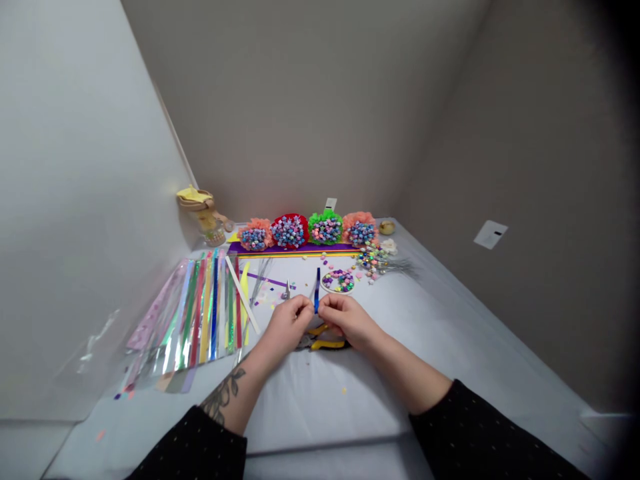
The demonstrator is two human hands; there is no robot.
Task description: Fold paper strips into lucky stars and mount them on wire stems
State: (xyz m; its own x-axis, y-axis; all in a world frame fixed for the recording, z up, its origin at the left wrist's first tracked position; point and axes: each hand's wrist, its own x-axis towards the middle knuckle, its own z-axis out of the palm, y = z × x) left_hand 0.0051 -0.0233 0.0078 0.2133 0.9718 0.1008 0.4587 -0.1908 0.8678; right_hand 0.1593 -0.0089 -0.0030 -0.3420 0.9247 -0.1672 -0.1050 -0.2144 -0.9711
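A shiny dark blue paper strip (317, 287) stands upright between my two hands, its lower end at my fingertips. My left hand (290, 323) pinches that end from the left, fingers curled inward. From the right, my right hand (350, 320) closes thumb and fingers on the same end. Beneath my hands lie yellow-handled pliers (327, 345), partly covered by my right fingers. A pointed metal tip (288, 290) sticks out beyond my left hand; the rest of that tool is hidden. Just past my right hand, a round dish (325, 283) holds small colourful folded stars.
Clear sleeves of coloured strips (200, 313) spread over the left side. Along the back stand several star bouquets (290, 231) in bright wrapping, behind purple strips (280, 248). Wire-stemmed stars (373, 260) lie at the back right. A basket-like ornament (205, 213) stands at the back left.
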